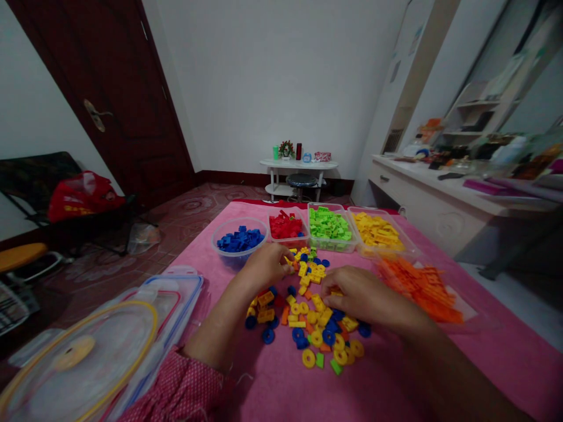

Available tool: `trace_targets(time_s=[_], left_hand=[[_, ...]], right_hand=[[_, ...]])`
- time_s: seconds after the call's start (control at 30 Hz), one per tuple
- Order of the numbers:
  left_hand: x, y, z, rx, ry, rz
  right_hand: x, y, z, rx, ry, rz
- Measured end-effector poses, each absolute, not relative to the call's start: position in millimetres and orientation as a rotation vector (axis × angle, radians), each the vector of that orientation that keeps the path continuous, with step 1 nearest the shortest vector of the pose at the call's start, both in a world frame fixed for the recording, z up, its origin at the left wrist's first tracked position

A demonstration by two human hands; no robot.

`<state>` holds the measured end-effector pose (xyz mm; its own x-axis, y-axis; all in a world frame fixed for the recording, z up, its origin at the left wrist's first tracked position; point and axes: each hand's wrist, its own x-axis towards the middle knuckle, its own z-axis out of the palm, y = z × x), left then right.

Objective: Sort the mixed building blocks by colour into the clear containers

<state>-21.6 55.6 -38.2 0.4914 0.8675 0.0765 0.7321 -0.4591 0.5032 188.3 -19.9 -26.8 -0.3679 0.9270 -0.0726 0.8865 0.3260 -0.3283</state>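
A heap of small mixed plastic bricks [310, 319], yellow, blue, orange, red and green, lies on the pink tablecloth [281, 387]. My left hand [266, 262] rests at the heap's far left edge with fingers curled, pinching at small yellow pieces. My right hand [360, 296] lies over the heap's right side, palm down, fingers bent into the bricks; what they hold is hidden. Behind the heap stand a round bowl of blue bricks [240, 239] and tubs of red bricks [287, 225], green bricks [329, 225] and yellow bricks [377, 230]. An open container of orange bricks [417, 284] sits at the right.
Stacked clear container lids [105, 340] lie at the left on the table's edge. Beyond are a dark door [109, 94], a chair with a red bag [81, 196], a small white table with a stool [301, 170], and a cluttered white desk [440, 193] at the right.
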Motion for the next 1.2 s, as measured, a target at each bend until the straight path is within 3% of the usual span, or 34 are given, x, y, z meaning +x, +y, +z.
trace_targets(time_s=[0.2, 0.43, 0.67, 0.93, 1.1, 1.2], left_hand=[[-15, 46, -36, 2.391, 1.281, 0.144], [10, 31, -47, 2.505, 1.503, 0.173], [12, 26, -46, 2.516, 1.414, 0.073], [7, 35, -54, 2.406, 1.375, 0.244], [7, 42, -59, 2.4, 1.356, 0.43], [13, 42, -66, 2.427, 1.444, 0.512]], right_hand=[[186, -9, -32, -1.891, -2.272, 0.276], [193, -16, -26, -1.939, -2.365, 0.273], [211, -26, -19, -2.089, -2.379, 0.377], [199, -25, -31, -1.95, -2.481, 0.358], [199, -8, -39, -1.907, -2.181, 0.135], [185, 2, -53, -1.838, -2.066, 0.169]])
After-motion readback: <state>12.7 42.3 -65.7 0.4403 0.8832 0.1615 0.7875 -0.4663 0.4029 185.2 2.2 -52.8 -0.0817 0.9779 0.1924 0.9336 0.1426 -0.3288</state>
